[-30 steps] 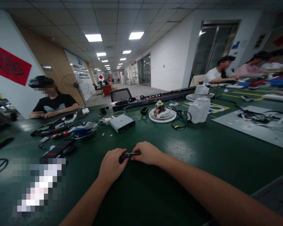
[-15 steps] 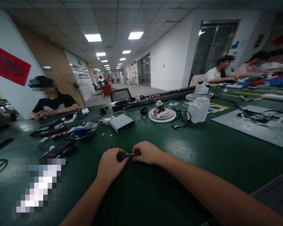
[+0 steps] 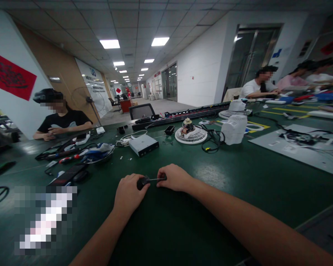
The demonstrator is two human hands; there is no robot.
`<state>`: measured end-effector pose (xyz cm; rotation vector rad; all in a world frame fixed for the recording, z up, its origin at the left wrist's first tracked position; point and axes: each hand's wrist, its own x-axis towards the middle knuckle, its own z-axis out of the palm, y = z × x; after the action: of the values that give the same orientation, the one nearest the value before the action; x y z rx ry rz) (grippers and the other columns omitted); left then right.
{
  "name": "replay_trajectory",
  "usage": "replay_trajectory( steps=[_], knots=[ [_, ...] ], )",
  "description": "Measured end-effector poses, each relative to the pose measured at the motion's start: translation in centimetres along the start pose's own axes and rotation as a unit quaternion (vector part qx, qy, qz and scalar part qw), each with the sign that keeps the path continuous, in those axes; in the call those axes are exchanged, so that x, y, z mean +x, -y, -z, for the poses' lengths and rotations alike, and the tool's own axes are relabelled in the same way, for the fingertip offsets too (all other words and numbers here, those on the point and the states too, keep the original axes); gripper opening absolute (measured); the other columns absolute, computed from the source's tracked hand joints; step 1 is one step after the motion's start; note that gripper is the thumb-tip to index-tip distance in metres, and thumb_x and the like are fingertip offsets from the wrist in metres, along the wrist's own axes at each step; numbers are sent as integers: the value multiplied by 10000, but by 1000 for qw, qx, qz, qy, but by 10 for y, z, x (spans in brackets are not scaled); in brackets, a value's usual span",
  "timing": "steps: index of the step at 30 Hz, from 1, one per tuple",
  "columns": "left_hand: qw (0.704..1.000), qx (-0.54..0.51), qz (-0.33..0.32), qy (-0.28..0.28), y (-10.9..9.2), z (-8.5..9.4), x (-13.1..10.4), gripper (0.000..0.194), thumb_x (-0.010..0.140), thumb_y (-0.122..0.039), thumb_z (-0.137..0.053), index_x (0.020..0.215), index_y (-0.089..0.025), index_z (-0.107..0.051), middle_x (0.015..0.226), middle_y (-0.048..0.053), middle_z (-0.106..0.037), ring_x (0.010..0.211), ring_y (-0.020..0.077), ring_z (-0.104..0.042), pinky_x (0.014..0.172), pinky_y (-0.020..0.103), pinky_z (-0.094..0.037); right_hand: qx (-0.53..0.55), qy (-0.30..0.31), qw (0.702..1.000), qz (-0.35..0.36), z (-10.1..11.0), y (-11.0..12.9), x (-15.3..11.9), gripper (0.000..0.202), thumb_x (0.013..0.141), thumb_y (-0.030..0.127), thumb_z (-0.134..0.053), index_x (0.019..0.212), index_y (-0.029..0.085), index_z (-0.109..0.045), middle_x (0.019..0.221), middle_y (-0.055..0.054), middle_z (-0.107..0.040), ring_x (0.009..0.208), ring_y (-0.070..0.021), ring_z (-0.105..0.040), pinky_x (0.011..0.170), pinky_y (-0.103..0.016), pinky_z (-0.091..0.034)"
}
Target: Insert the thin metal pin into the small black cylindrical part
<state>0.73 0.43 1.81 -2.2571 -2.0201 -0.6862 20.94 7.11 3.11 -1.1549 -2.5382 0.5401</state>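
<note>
From my remote view, my left hand [image 3: 129,193] grips a small black part [image 3: 142,182] over the table [image 3: 205,221]; my right hand [image 3: 175,178] pinches a thin-shafted tool [image 3: 153,179] towards it, seemingly needing steady alignment.

One held tool [image 3: 155,179], one silver drive [image 3: 143,143] and two white grilles [image 3: 191,138] show.

Both hands [image 3: 152,180] — fingers curled, wrists bent
</note>
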Motion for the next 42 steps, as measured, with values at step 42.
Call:
replay_trajectory(
  steps=[42],
  knots=[
    [974,-69,-210,-50,0,2,-5,220,847,-215,-627,1065,-196,-627,1039,72,-693,981,241,-618,903,425,-455,109,-73,989,73,4,8,-4,152,806,323,-698,893,211,-752,806,-10,-737,720,-138,-644,636,-235,-421]
  ],
)
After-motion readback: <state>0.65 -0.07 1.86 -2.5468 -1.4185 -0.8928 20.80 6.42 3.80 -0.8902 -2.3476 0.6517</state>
